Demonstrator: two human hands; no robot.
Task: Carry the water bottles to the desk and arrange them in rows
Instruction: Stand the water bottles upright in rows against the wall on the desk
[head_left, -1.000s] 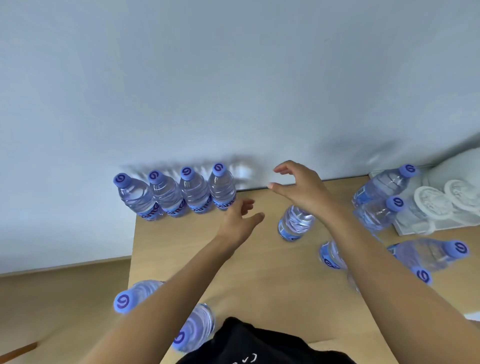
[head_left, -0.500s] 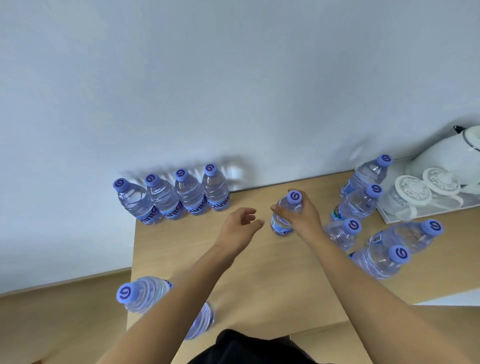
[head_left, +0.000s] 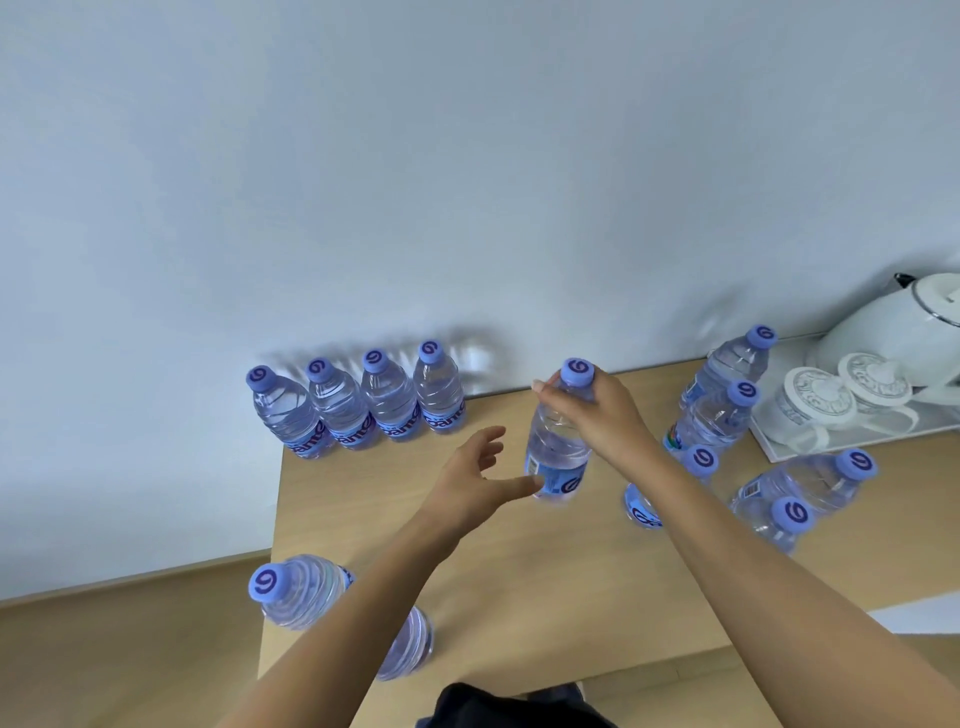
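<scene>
We see the right hand (head_left: 605, 415) gripping a bottle (head_left: 558, 452) by its neck, fingers curled just under the purple cap (head_left: 577, 370); whether its base rests on the desk (head_left: 545, 577) or hangs just above it we cannot tell. The left hand (head_left: 470, 480) reaches toward the bottle's lower part with fingers spread and relaxed, holding nothing, its thumb tip at the blue label. Against the wall (head_left: 467, 156), at the desk's far left corner, a row (head_left: 358, 405) of four bottles stands upright, side by side and touching. To the right of the held bottle we see a loose cluster (head_left: 748, 447) of five more bottles, partly hidden behind the right forearm. Another bottle (head_left: 296, 592) stands at the near left edge, partly behind the left forearm. At the far right, a white tray (head_left: 779, 449) carries a kettle (head_left: 904, 327) and two lidded cups (head_left: 841, 400).
</scene>
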